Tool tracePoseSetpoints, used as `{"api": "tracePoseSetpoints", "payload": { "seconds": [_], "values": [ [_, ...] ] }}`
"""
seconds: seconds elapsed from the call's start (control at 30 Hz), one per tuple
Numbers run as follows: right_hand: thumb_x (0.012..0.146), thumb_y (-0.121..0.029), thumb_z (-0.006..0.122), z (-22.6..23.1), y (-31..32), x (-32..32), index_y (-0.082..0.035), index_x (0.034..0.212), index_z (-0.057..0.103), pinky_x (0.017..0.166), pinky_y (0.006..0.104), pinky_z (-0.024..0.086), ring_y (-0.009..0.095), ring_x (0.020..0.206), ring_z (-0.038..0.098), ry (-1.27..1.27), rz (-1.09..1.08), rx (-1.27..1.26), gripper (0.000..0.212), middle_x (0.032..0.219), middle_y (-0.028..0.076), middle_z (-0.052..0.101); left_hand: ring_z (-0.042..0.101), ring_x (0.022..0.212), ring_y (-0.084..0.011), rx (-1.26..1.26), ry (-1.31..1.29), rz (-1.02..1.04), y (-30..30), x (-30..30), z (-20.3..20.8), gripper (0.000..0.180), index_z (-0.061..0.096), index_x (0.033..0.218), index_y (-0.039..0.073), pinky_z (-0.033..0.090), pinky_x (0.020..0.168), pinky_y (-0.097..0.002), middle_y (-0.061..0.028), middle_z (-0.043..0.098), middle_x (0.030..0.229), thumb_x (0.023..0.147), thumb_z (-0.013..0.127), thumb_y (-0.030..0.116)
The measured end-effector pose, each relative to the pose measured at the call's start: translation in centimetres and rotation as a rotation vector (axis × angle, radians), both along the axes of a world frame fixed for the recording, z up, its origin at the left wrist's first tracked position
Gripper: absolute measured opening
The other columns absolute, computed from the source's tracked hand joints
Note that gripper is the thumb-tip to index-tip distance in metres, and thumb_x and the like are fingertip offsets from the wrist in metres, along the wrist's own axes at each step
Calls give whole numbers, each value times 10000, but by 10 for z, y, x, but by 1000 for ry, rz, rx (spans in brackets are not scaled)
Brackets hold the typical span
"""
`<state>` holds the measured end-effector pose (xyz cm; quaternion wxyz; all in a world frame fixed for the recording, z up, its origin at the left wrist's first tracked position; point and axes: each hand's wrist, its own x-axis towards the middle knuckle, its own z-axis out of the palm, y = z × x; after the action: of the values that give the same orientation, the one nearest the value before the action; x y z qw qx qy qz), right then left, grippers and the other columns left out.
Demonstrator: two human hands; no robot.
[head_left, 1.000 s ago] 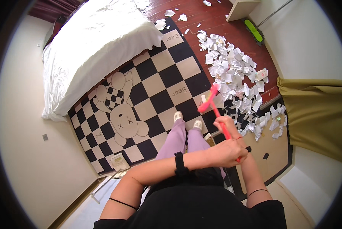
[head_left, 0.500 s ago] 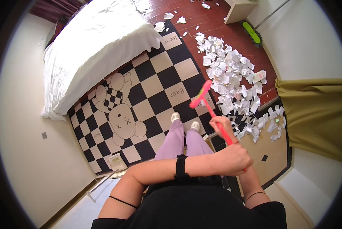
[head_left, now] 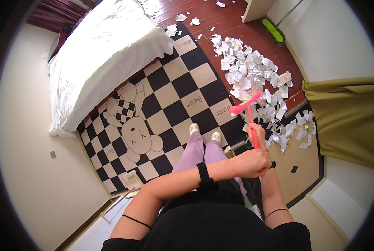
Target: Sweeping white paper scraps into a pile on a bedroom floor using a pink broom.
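Both my hands are wrapped round the red-pink handle of a broom [head_left: 246,105], whose pink, crosswise head has a yellow-green streak. My left hand [head_left: 254,163] closes on the upper end, its forearm crossing in front of my body. Farther along the handle, my right hand [head_left: 256,133] grips it too. In the picture the head overlaps the lower left edge of a long heap of torn white paper [head_left: 251,67]; whether it touches the floor I cannot tell. Its bristles do not show clearly.
A black-and-beige checkered mat [head_left: 168,88] lies left of the heap, under my shoes. Beyond it stands a white-covered bed [head_left: 107,50]. A green brush head [head_left: 273,31] leans by the right wall, above an olive curtain [head_left: 346,121]. More scraps [head_left: 293,129] lie near the curtain.
The broom head has swung right, from the mat's edge to the paper heap. My right hand has shifted right, and my left hand slightly left and up. The view has shifted slightly.
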<state>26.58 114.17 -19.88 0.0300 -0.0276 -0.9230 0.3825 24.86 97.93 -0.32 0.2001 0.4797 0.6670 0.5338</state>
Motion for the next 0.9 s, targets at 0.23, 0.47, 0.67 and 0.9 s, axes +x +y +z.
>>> {"api": "tracePoseSetpoints", "payload": {
  "seconds": [0.23,0.47,0.67,0.9],
  "values": [
    [818,-144,683,38,0,0,-51,714,617,651,387,455,322,681,581,16,-109,98,154,764,98,655,589,724,-326,51,-11,-31,-8,2,20,105,545,622,13,483,684,-401,-138,575,659,693,612,51],
    [826,-93,679,18,-63,-25,-21,752,583,755,351,488,302,823,641,60,-87,-320,141,892,110,680,605,645,-328,-192,204,-161,-8,-2,30,97,596,626,21,497,655,-404,-143,582,611,625,651,100],
    [839,-109,677,-23,-62,-52,6,790,613,762,339,501,284,853,664,56,80,-226,141,931,134,686,618,813,-303,-177,159,67,-3,-16,-11,116,550,631,15,501,754,-398,-130,596,711,676,639,73],
    [827,-137,665,-17,2,-47,-24,756,603,707,414,478,366,743,606,89,-106,-42,148,864,135,667,597,797,-330,90,189,103,11,-20,-26,130,518,615,-1,494,798,-394,-144,578,739,674,624,44]
  ]
}}
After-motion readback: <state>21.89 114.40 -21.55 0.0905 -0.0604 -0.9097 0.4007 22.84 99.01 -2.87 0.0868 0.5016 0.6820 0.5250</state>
